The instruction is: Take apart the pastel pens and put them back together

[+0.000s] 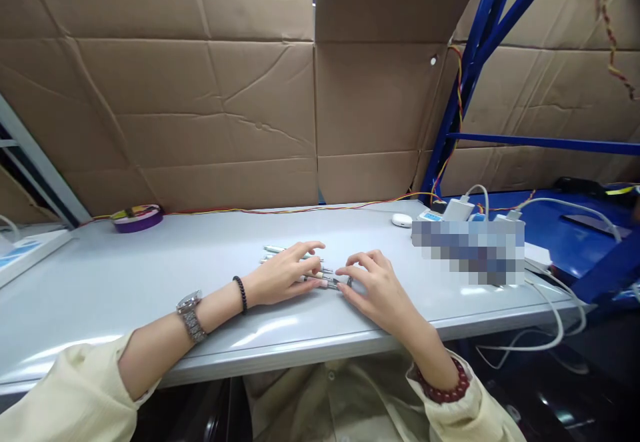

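Observation:
Several slim pens (327, 283) lie side by side on the white tabletop, pointing roughly left to right. Some have pale green barrels, such as the pen (273, 249) farthest back; others look white with metal tips. Across their middle rests my left hand (287, 274), fingers spread and index finger stretched out, with the thumb along the nearest pen. My right hand (373, 289) is at the tip end, fingers curved and apart, thumb close to the nearest pen's dark tip. Whether that thumb touches the tip I cannot tell. My left hand covers most of the barrels.
A purple-edged tape roll (137, 219) sits at the back left, near a power strip (33, 255). Toward the right are a small white case (402, 220), white chargers (457, 209) with cables, and a blurred-out patch. Cardboard (200, 95) stands behind, with a blue metal frame (465, 75) at the right.

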Tool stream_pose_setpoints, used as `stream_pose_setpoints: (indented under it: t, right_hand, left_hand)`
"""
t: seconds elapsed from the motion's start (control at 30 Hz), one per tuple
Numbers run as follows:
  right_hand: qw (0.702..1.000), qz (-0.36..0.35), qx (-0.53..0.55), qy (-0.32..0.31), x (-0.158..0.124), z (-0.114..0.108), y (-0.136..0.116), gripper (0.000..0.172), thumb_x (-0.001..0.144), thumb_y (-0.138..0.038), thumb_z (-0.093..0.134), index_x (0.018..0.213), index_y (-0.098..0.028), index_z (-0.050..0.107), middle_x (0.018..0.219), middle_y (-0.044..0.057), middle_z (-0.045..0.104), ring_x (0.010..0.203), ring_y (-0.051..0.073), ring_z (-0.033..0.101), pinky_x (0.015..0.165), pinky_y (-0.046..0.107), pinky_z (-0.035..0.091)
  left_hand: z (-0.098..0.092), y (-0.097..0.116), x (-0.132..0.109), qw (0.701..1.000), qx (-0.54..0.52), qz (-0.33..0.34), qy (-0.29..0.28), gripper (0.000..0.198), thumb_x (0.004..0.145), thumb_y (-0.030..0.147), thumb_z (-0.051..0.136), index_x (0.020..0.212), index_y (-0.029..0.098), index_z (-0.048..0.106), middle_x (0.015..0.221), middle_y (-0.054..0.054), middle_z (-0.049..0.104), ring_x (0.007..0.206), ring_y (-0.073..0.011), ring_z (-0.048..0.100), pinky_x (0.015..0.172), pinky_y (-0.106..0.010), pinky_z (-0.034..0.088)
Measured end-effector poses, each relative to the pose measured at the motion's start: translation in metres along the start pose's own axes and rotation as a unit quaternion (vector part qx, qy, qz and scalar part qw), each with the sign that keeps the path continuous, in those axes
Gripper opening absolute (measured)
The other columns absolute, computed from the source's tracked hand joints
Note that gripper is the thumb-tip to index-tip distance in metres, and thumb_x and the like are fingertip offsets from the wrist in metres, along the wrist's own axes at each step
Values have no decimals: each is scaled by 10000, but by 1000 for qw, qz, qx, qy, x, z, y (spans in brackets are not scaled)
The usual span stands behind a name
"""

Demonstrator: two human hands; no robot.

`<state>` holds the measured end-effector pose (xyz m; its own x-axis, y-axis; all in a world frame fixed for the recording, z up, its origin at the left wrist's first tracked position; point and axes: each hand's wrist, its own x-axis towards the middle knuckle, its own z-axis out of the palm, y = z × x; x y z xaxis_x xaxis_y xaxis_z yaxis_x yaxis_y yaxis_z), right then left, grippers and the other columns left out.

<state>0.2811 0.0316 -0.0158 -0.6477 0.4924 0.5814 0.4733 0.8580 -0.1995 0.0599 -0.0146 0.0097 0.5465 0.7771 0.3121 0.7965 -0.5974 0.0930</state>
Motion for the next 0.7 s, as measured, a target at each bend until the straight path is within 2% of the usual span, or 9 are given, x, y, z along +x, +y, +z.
stream_pose_setpoints:
  t: [0.1,0.3,0.5,0.63,0.7]
  right_hand:
    - [1000,-6,-6,-3,-1,1,1,158,843,-265,575,967,-267,672,1098,54,571,1013,234,451,902,410,398]
    - [1000,-5,-13,-6,-1,3,3,130,838,-271,585,936,-260,670,1122,58,570,1074,245,439,924,428,408]
    - [1000,-7,-9,-18,-1,2,3,95,842,-254,580,894,-240,658,1156,58,558,1134,249,413,942,438,401]
    - [1000,-16,-10,1,0,3,3,82,857,-227,549,822,-212,622,1174,58,545,1153,240,403,950,426,399]
    - [1000,-16,-16,3,0,3,3,88,861,-215,536,821,-208,614,1183,62,539,1167,240,396,957,427,396]
  left_hand:
    - [0,0,-1,1000,-1,7,-3,207,925,357,435,955,193,558,1329,-113,358,1100,-226,479,907,-365,433]
    - [1,-1,-1,1000,-6,24,2,209,915,342,461,943,206,618,1317,-96,368,1082,-229,487,919,-373,425]
    - [0,1,0,1000,-13,18,5,200,928,323,436,939,188,583,1314,-105,394,1026,-212,519,908,-365,417]
    - [-2,3,2,995,-86,-6,47,184,936,295,400,904,178,537,1256,-114,465,1021,-217,519,868,-344,410]
    - [-1,3,2,983,-161,-32,83,156,921,296,424,884,187,529,1125,-90,551,970,-213,533,818,-320,409]
